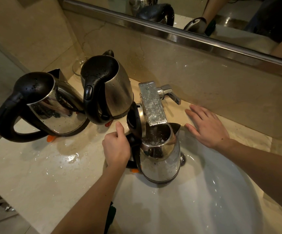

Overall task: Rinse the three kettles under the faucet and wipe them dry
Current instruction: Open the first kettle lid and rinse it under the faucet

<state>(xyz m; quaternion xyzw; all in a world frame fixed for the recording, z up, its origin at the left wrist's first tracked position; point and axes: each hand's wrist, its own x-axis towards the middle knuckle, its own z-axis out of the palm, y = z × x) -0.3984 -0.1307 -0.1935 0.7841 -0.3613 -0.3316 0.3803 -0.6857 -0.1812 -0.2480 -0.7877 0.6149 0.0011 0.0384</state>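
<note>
My left hand (116,147) grips the handle of the kettle (160,159), lid open, held upright in the sink (204,191) with its mouth directly below the faucet (153,105) spout. My right hand (207,127) rests flat, fingers spread, on the bench (35,174), near the lever (170,95) and closer to it than the left; the hands are apart

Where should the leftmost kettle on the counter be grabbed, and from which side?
Grip the leftmost kettle by its black loop handle, coming from the left. The kettle stands upright with the handle jutting away from the neighbouring kettle, its loop open; the rounded steel body is wet, likely slippery.
</note>
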